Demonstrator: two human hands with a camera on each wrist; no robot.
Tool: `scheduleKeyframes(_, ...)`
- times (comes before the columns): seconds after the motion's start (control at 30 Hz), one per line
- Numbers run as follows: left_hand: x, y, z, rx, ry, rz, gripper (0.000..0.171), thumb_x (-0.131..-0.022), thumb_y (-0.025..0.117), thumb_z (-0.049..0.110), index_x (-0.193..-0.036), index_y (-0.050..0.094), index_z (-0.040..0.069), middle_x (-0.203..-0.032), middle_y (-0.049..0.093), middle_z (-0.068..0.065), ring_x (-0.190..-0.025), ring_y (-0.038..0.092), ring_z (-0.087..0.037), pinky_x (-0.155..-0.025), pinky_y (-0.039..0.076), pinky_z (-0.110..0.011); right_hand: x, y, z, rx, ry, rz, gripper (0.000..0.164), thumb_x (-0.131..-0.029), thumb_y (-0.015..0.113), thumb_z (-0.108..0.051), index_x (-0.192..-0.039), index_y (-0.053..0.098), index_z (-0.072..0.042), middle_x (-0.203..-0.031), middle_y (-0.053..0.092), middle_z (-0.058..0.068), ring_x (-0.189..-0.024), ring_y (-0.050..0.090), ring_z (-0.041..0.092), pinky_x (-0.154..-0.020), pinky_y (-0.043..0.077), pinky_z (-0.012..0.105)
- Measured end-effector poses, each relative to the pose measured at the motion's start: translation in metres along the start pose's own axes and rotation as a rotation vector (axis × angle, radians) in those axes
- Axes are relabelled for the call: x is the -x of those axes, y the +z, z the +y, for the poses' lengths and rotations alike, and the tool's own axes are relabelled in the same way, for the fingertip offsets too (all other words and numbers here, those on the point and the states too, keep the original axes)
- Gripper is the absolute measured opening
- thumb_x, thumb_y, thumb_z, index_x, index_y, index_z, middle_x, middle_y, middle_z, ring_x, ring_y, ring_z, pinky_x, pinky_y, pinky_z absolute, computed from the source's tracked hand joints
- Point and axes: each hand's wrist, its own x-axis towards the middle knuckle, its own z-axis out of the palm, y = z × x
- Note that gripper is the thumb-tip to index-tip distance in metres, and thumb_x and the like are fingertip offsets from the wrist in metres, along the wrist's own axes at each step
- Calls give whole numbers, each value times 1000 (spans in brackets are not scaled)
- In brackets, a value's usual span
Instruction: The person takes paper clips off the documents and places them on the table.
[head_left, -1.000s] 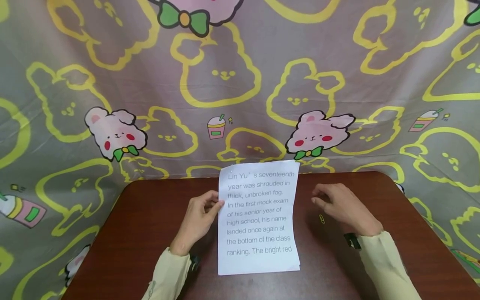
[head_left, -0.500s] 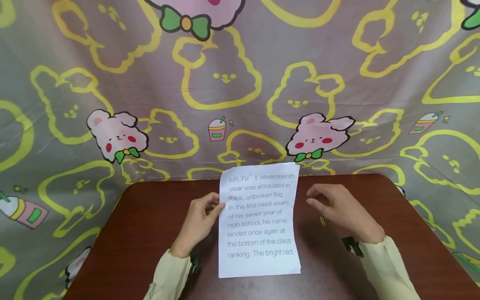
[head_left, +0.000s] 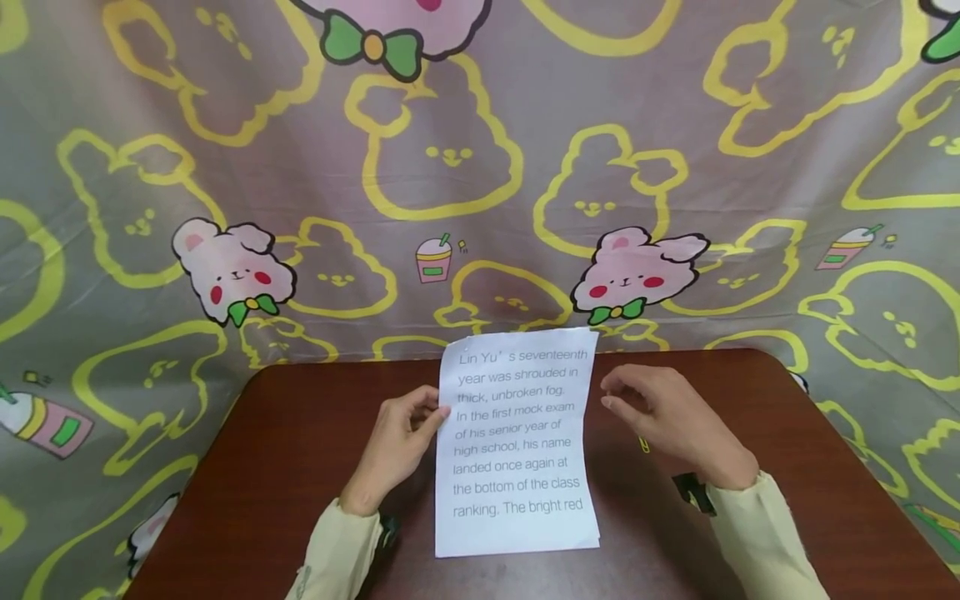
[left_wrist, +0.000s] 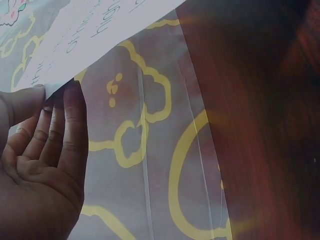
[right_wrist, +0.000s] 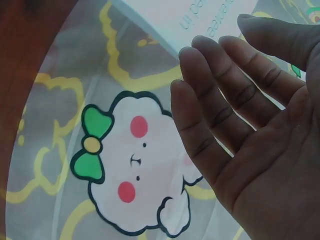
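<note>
Backdrop [head_left: 300, 167]: grey cloth, full width behind the tabletop, patterned with yellow bear outlines, pink-cheeked rabbits and drink cups; creased in places.

Tabletop [head_left: 277, 467]: dark reddish-brown, rounded far corners, some sheen near the front.

Left sleeve [head_left: 333, 550]: cream, cuff at the wrist, a dark wrist fitting [head_left: 387, 532] showing on its inner side.

Left hand [head_left: 393, 442]: at the left edge of the paper, above mid-height. Fingers grasping; thumb and fingers pinch the margin between them, as the left wrist view confirms.

Paper [head_left: 517, 525]: white, at centre between the two hands, portrait way up, top overlapping the backdrop in the head view. Printed in grey, large type, beginning "Lin Yu's seventeenth year was shrouded in thick, unbroken fog." A second edge shows at the lower right corner. Whether the bottom edge meets the tabletop cannot be told.

Paper clip [head_left: 644, 446]: yellow, small, on the tabletop to the right of the paper; partly hidden by the right hand.

Right hand [head_left: 678, 425]: just beside the paper's right edge, a narrow gap between. Fingers released, lightly bent, thumb apart from them.

Right sleeve [head_left: 765, 537]: cream, a second dark fitting [head_left: 699, 495] at the inner wrist.
</note>
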Motion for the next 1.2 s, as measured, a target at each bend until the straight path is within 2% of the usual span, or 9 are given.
scheduleKeyframes(0.4, 0, 0, 3, -8, -13, -17, 8, -100, 70, 7, -105, 75, 9, -90, 76, -5, -75, 68, -12, -68, 56, -23, -12, 4, -21, -21, -97, 36, 17, -89, 82, -11, -104, 75, -13, -92, 73, -8, -75, 58, 5, -69, 53, 26)
scheduleKeyframes(0.63, 0, 0, 3, -8, -16, -19, 8, -100, 70, 8, -106, 75, 9, -90, 76, -5, -76, 68, -12, -69, 56, -23, -19, 7, -32, -6, -121, 82, 18, -88, 82, -11, -105, 75, -12, -95, 75, -4, -79, 61, 8, -74, 58, 32)
scheduleKeyframes(0.83, 1, 1, 3, -9, -14, -24, 8, -99, 70, 8, -106, 75, 9, -90, 76, -4, -77, 68, -12, -69, 56, -23, -24, 9, -44, -32, -129, 123, 19, -89, 82, -11, -107, 75, -11, -100, 76, 0, -77, 59, 11, -66, 55, 29)
scheduleKeyframes(0.93, 2, 2, 1, -7, -18, -26, 8, -99, 70, 8, -105, 75, 10, -89, 76, -4, -76, 67, -13, -69, 56, -23, -27, 10, -49, -58, -136, 145, 19, -89, 81, -10, -107, 75, -10, -103, 77, 2, -83, 61, 13, -65, 54, 29)
scheduleKeyframes(1.07, 1, 3, -1, -3, -19, -35, 9, -99, 70, 7, -105, 75, 11, -89, 75, -4, -76, 67, -13, -69, 55, -22, -33, 11, -56, -69, -160, 182, 19, -90, 80, -10, -108, 75, -9, -105, 77, 3, -93, 66, 20, -74, 56, 36)
scheduleKeyframes(1.2, 1, 5, -2, 3, -16, -50, 9, -99, 70, 7, -104, 75, 12, -88, 75, -3, -76, 67, -12, -69, 55, -23, -37, 12, -61, -74, -191, 220, 21, -89, 81, -9, -109, 74, -8, -105, 76, 4, -94, 67, 23, -80, 55, 42)
